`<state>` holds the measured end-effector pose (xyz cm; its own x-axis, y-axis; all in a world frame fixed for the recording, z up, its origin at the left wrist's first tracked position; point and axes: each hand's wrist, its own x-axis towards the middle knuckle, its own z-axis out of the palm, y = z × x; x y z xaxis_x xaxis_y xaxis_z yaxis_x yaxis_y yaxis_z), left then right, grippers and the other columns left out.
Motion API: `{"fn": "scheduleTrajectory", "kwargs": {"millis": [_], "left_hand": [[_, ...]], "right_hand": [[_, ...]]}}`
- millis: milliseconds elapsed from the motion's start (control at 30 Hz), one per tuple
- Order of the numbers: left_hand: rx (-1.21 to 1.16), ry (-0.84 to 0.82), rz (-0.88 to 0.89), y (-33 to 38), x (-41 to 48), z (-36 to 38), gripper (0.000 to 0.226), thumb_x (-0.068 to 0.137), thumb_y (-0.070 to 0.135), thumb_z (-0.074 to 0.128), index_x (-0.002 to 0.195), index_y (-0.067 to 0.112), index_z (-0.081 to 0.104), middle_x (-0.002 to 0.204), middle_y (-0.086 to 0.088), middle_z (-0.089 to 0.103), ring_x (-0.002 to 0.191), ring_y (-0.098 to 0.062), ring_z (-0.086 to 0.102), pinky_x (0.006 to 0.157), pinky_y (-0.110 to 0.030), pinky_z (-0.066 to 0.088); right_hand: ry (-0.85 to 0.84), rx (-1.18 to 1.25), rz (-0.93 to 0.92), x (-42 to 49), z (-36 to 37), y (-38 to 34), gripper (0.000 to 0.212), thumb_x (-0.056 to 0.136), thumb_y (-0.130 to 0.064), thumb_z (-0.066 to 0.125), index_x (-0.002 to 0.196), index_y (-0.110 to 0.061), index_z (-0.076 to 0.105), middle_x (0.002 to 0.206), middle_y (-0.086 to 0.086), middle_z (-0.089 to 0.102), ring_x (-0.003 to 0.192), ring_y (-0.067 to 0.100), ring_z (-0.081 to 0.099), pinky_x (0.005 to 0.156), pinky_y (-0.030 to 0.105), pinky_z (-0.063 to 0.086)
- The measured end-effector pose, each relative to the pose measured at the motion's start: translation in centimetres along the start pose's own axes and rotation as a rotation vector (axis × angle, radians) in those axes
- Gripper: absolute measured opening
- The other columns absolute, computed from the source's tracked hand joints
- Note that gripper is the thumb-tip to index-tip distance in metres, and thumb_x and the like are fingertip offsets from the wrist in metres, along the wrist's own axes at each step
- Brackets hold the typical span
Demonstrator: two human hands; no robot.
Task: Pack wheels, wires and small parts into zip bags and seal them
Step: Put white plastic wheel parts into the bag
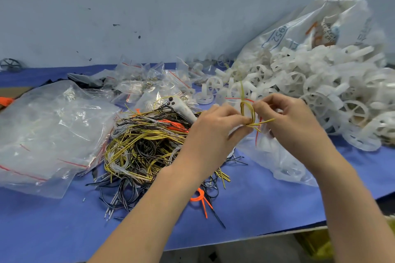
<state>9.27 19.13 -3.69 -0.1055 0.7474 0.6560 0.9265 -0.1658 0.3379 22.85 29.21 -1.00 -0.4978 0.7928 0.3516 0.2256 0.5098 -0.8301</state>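
Observation:
Both hands meet above the table's middle around a small coil of yellow wire (248, 111). My left hand (215, 132) pinches the coil at its bottom, where the loose ends stick out to the right. My right hand (288, 121) pinches the coil's right side. A clear zip bag with a red strip (259, 134) hangs under the right hand; which fingers hold it is hidden. Below the hands lies a tangled pile of yellow, grey, black and orange wires (145, 145). White plastic wheels (320, 87) are heaped to the right.
A stack of empty clear zip bags (47, 132) lies at the left on the blue table (53, 230). Filled small bags (145, 81) sit at the back. A large white sack (310, 28) spills the wheels. An orange cable tie (201, 198) lies near the front edge.

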Motion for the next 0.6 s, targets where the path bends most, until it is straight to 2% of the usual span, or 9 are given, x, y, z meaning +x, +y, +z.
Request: {"fn": "scheduleTrajectory", "kwargs": {"millis": [67, 133, 233, 300, 367, 467, 600], "left_hand": [[0.152, -0.106, 0.087, -0.3, 0.2, 0.0, 0.016, 0.092, 0.027, 0.063, 0.097, 0.016, 0.074, 0.093, -0.002, 0.067, 0.087, -0.030, 0.061, 0.077, -0.042, 0.045], [0.236, -0.243, 0.130, -0.1, 0.3, 0.1, 0.011, 0.092, 0.021, 0.061, 0.092, 0.016, 0.071, 0.093, -0.003, 0.065, 0.086, -0.031, 0.059, 0.069, -0.035, 0.041], [0.278, -0.429, 0.086, 0.4, 1.1, 0.9, 0.011, 0.089, 0.012, 0.055, 0.085, 0.021, 0.059, 0.089, -0.002, 0.058, 0.086, -0.030, 0.059, 0.059, -0.031, 0.031], [0.363, -0.500, 0.078, 1.0, 1.8, 1.5, 0.016, 0.087, 0.005, 0.053, 0.094, 0.017, 0.061, 0.088, -0.006, 0.061, 0.074, -0.030, 0.056, 0.051, -0.029, 0.028], [0.412, -0.512, 0.078, 1.6, 2.3, 1.8, 0.023, 0.088, 0.002, 0.053, 0.107, 0.011, 0.062, 0.091, -0.011, 0.065, 0.063, -0.028, 0.046, 0.043, -0.029, 0.022], [0.382, -0.530, 0.086, 2.2, 2.9, 2.2, 0.023, 0.091, 0.007, 0.052, 0.112, 0.011, 0.061, 0.093, -0.012, 0.066, 0.066, -0.027, 0.045, 0.044, -0.030, 0.022], [0.295, -0.558, 0.132, 2.8, 2.8, 3.0, 0.026, 0.098, 0.021, 0.039, 0.105, 0.010, 0.061, 0.097, -0.014, 0.065, 0.081, -0.033, 0.056, 0.060, -0.031, 0.036]], "right_hand": [[-0.007, 0.007, -0.023, -0.1, 0.1, -0.3, 0.020, 0.091, -0.033, 0.064, 0.077, -0.021, 0.070, 0.062, -0.014, 0.061, 0.059, 0.010, 0.054, 0.070, 0.048, 0.053], [-0.013, 0.014, -0.051, -0.3, 0.3, -0.6, 0.019, 0.091, -0.031, 0.065, 0.075, -0.021, 0.070, 0.061, -0.013, 0.061, 0.057, 0.007, 0.053, 0.067, 0.046, 0.052], [-0.038, -0.007, -0.106, -0.6, 0.6, -0.9, 0.022, 0.091, -0.029, 0.066, 0.071, -0.022, 0.068, 0.059, -0.014, 0.061, 0.053, 0.007, 0.052, 0.061, 0.030, 0.046], [-0.054, -0.063, -0.141, -1.0, 0.8, -1.1, 0.022, 0.091, -0.031, 0.065, 0.070, -0.022, 0.067, 0.057, -0.018, 0.058, 0.051, 0.006, 0.051, 0.054, 0.015, 0.036], [-0.055, -0.111, -0.150, -1.2, 0.7, -1.1, 0.022, 0.092, -0.031, 0.064, 0.071, -0.023, 0.066, 0.057, -0.022, 0.057, 0.052, 0.005, 0.050, 0.052, 0.013, 0.035], [-0.050, -0.126, -0.143, -1.1, 0.3, -1.0, 0.023, 0.092, -0.030, 0.064, 0.070, -0.023, 0.064, 0.056, -0.023, 0.056, 0.050, 0.005, 0.048, 0.052, 0.014, 0.035], [-0.044, -0.152, -0.146, -1.2, -0.4, -0.9, 0.022, 0.092, -0.030, 0.065, 0.071, -0.024, 0.066, 0.059, -0.023, 0.059, 0.052, 0.006, 0.052, 0.054, 0.014, 0.036]]}}
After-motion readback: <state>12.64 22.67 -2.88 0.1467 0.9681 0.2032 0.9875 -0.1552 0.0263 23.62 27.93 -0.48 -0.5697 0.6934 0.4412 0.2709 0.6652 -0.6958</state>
